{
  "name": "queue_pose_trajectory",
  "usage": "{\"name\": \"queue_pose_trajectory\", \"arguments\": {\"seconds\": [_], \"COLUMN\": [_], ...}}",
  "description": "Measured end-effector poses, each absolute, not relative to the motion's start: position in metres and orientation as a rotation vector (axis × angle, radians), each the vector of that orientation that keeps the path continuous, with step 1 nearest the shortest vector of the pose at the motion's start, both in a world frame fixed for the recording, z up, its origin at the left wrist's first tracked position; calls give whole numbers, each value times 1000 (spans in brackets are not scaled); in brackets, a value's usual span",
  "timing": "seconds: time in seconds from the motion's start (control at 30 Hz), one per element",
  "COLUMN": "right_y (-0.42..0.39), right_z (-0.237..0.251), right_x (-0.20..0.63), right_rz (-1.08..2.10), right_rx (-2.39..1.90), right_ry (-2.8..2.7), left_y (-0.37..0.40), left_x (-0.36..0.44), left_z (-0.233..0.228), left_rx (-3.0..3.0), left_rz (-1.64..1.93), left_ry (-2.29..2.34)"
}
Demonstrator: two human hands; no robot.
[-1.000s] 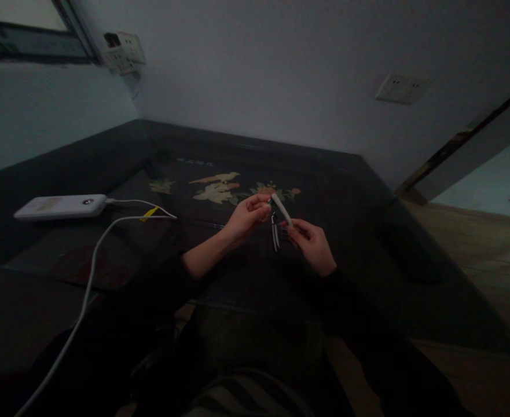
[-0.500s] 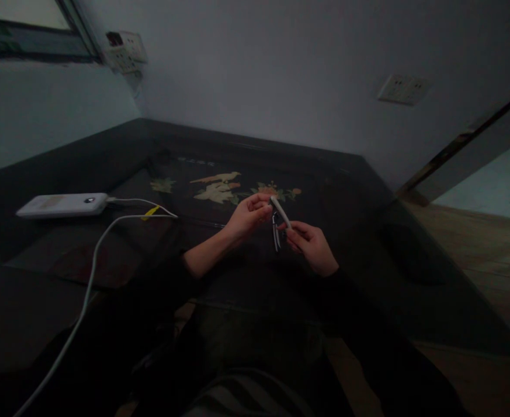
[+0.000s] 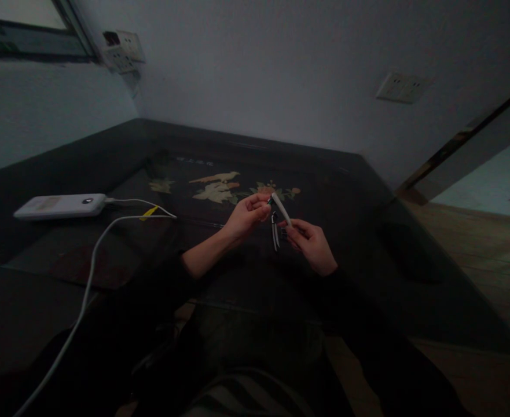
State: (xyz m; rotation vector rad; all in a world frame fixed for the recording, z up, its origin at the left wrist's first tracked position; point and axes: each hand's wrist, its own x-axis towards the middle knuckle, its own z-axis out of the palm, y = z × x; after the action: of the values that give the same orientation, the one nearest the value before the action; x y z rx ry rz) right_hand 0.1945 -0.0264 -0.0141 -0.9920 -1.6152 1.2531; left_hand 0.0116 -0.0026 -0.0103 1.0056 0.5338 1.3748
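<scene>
A pale, narrow, gently curved strip [image 3: 283, 209] spans the space between my two hands above the dark table. My left hand [image 3: 252, 211] is closed in a pinch at its upper end, where a small green bit shows by the fingertips. Lower down, my right hand [image 3: 310, 243] grips the other end between thumb and fingers. Beneath the strip, between the hands, hangs a thin dark and shiny piece [image 3: 275, 233], perhaps metal; how it is joined is too dim to make out.
On the left of the dark table [image 3: 333, 174] lies a white power bank [image 3: 63, 206]. Its white cable [image 3: 93, 260], tagged with a yellow label [image 3: 149, 213], runs down to the lower left. Wall sockets [image 3: 401, 88] are set in the wall behind.
The strip looks more bent near its upper end, and the green bit by my left fingertips now shows. Both hands stay almost in place.
</scene>
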Motion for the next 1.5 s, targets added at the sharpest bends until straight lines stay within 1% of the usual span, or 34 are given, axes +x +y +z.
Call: {"name": "queue_pose_trajectory", "arguments": {"seconds": [0.33,0.73,0.97,1.23,1.4,1.5], "right_y": [-28,-24,-25,-28,-29,-28], "right_z": [-15,-12,-12,-15,-15,-14], "right_x": [196,195,195,197,195,194], "right_rz": [1405,1124,1049,1185,1376,1376], "right_rx": [-889,-1031,-1043,-997,-914,-927], "right_ry": [-1663,-1663,-1672,-1724,-1677,-1643], "left_y": [-2,0,0,-1,-3,-3], "left_x": [12,10,11,11,12,11], "left_z": [-10,-14,-13,-11,-10,-10], "left_rx": [967,1000,998,999,942,956], "left_rz": [1383,1377,1375,1380,1378,1373], "left_ry": [533,553,561,514,533,549]}}
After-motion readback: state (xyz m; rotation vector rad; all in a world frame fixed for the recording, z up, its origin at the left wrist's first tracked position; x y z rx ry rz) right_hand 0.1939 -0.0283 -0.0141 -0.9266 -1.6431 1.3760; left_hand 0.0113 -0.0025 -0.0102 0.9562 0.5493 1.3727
